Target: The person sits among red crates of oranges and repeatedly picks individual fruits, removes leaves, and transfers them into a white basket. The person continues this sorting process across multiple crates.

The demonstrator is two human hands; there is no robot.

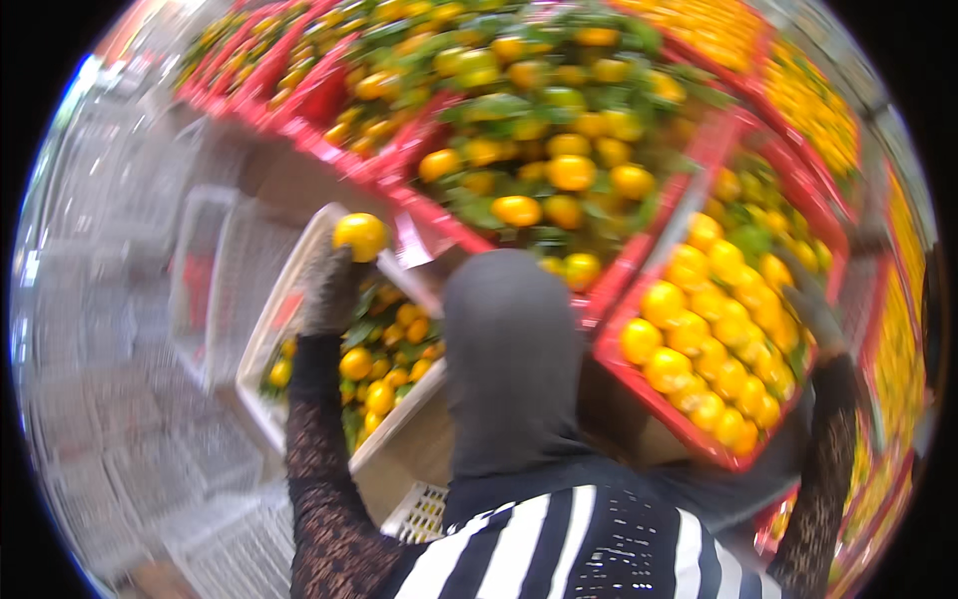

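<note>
My left hand, in a dark glove, holds up an orange mandarin. It is above the upper edge of a white crate that contains more mandarins and green leaves. On the right, my gloved right hand reaches over the right side of a red-lined crate. Rows of mandarins lie close together in that crate. The right fingers are at the fruit along its edge; blur and the fruit hide whether they grip one.
Ahead, a large red-lined bin is heaped with mandarins and leaves. More red bins of fruit stand farther back. Stacked clear plastic crates fill the left. A grey-clothed knee rises between the two nearer crates.
</note>
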